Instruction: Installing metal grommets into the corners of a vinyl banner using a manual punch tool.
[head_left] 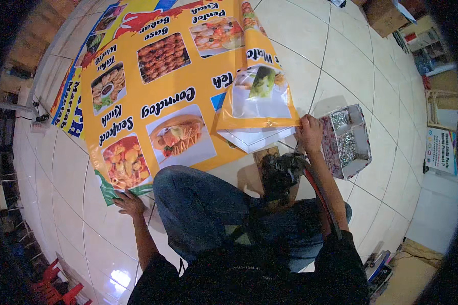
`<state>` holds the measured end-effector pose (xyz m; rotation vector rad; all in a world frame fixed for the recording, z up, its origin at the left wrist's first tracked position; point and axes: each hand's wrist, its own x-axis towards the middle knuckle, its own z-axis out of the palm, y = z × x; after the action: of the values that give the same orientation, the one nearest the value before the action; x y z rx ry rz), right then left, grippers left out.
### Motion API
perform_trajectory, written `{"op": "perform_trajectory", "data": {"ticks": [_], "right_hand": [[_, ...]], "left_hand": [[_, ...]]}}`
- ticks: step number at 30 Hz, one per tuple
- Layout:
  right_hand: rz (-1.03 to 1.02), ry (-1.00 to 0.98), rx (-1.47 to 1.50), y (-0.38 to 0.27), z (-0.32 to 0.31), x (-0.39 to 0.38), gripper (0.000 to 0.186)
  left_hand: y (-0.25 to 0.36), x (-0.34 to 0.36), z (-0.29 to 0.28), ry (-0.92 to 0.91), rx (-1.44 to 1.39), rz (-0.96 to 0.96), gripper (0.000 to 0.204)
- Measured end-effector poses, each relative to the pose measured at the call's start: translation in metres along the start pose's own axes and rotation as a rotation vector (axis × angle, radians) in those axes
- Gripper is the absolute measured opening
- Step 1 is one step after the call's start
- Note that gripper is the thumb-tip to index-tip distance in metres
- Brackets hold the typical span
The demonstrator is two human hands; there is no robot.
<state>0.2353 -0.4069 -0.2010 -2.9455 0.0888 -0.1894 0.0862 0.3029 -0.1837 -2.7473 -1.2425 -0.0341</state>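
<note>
A large orange vinyl banner (pixel 132 96) with food pictures spreads across the floor in front of me. Its right part is folded over, and the white underside shows below the fold. My right hand (pixel 310 134) pinches the folded part at its near right corner. At the banner's green near left corner, my left hand (pixel 130 203) grips the edge, its thumb partly hidden. Beside my right wrist, a dark metal press-like tool (pixel 280 170) stands on a small wooden board (pixel 263 155); a long dark handle with a red stripe runs along my right forearm.
Right of my right hand sits an open patterned box (pixel 336 165), its compartments filled with small shiny metal pieces (pixel 347 145). Another blue and yellow banner (pixel 74 109) lies under the orange one. A red plastic chair (pixel 53 287) stands at lower left, and cardboard boxes (pixel 387 20) at far right.
</note>
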Motion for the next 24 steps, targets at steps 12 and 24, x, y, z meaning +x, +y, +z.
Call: {"op": "perform_trajectory", "data": {"ticks": [12,24], "right_hand": [[0.932,0.226,1.945,0.068,0.028,-0.020,0.054],[-0.359,-0.142,0.012,-0.052,-0.026,0.023,0.068]], "left_hand": [[0.002,0.005,0.009,-0.012,0.234,0.055,0.067],[-0.046,0.054,-0.003,0.164,-0.885,-0.723,0.059]]}}
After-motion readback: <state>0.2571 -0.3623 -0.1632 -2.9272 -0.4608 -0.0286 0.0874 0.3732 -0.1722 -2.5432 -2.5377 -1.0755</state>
